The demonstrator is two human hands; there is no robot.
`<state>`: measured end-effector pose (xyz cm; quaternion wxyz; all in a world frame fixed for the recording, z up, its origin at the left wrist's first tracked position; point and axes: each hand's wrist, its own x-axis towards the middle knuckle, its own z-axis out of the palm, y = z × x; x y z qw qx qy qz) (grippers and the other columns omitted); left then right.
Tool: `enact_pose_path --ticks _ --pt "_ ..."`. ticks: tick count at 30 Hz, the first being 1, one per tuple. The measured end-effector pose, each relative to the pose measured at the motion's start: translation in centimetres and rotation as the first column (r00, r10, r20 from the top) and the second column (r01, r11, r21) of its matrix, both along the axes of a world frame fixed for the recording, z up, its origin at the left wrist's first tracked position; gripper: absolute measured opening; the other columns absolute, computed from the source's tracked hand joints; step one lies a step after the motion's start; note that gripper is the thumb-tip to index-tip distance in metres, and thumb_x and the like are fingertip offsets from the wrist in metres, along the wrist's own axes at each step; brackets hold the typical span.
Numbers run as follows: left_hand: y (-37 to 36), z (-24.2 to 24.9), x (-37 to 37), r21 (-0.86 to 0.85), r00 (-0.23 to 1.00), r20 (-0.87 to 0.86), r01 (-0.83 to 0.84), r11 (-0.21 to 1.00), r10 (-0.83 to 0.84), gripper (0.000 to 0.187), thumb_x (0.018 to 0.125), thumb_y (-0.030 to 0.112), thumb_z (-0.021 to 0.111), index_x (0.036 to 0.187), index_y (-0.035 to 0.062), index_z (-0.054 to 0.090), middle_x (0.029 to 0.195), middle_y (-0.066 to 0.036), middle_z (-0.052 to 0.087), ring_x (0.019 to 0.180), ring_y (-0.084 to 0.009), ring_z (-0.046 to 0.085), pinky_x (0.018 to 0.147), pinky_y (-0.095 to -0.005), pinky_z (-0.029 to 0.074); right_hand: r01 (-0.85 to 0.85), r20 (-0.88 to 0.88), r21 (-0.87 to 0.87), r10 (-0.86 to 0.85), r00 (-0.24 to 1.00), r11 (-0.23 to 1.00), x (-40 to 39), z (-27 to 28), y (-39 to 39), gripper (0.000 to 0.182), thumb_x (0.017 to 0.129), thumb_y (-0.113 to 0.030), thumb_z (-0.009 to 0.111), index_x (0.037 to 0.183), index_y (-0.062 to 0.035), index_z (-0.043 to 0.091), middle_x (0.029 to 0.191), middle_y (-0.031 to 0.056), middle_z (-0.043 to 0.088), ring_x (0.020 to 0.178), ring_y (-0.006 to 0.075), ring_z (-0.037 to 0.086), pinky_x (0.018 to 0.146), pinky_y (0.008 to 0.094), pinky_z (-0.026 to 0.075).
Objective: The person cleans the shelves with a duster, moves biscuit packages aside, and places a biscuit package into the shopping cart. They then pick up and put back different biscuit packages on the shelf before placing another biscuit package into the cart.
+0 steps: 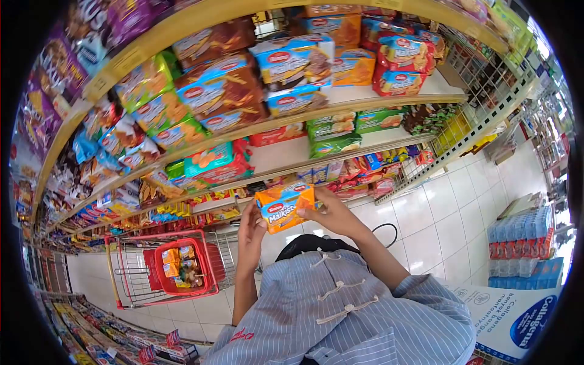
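Note:
An orange and blue pack of Malkist crackers (283, 208) is held up in front of my chest, its printed face turned towards me. My left hand (250, 226) grips its left edge, with the thumb at the lower corner. On the other side my right hand (328, 213) is closed round the right edge, thumb lying across the front. Beyond the pack, shelves carry rows of similar packs, among them brown ones (222, 91), a blue chocolate one (293, 64) and red ones (401, 61).
To my left stands a shopping cart (112, 267) with a red basket (159, 280) in it, holding several orange packs. Shelf edges (365, 106) curve across ahead. Stacked bottles (520, 234) and a white Collagena box (505, 316) are on the right. White floor tiles (450, 213) show between.

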<state>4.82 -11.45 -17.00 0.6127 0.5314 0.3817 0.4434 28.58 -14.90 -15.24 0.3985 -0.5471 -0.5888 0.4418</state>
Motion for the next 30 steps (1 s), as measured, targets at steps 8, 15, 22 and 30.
enact_pose_path --ticks 8,15,22,30 --pt "3.4 3.1 12.2 0.41 0.987 -0.16 0.085 0.908 -0.02 0.065 0.087 0.011 0.068 0.143 -0.0024 0.037 0.124 -0.014 0.051 0.108 -0.0216 0.056 0.096 -0.0345 0.044 0.448 -0.268 0.235 -0.385 0.883 0.863 8.9 4.5 0.1 0.065 0.079 -0.013 0.078 0.134 -0.0004 0.046 0.119 0.0126 0.059 0.108 0.0176 0.057 0.089 0.0314 0.047" --pt "6.6 11.7 19.5 0.566 0.997 -0.067 0.061 0.822 -0.028 0.064 0.088 0.004 0.064 0.145 0.0007 0.036 0.117 -0.013 0.053 0.099 -0.018 0.057 0.086 -0.0307 0.048 0.587 -0.461 0.525 -0.374 0.805 0.617 14.2 9.0 5.1 0.06 0.08 -0.009 0.077 0.129 0.0022 0.047 0.119 0.0111 0.057 0.111 0.0178 0.055 0.093 0.0314 0.044" --pt "6.5 11.5 20.5 0.646 0.988 -0.137 0.14 0.75 -0.066 0.06 0.089 0.0 0.061 0.144 -0.0012 0.036 0.142 -0.017 0.044 0.132 -0.0253 0.044 0.109 -0.038 0.037 0.691 -0.577 0.538 -0.387 0.719 0.483 15.1 7.8 8.4 0.037 0.084 -0.01 0.074 0.115 0.0016 0.056 0.11 0.0093 0.061 0.098 0.0144 0.058 0.088 0.0283 0.046" --pt "5.8 12.0 20.3 0.771 0.905 -0.374 0.182 0.61 0.204 0.057 0.085 0.014 0.067 0.138 0.005 0.049 0.15 -0.021 0.032 0.137 -0.034 0.038 0.109 -0.0415 0.034 0.668 -0.404 0.684 -0.611 0.681 0.293 13.9 6.4 10.0 0.031 0.085 -0.013 0.074 0.108 0.0004 0.059 0.11 0.0125 0.059 0.098 0.0197 0.057 0.085 0.0313 0.046"
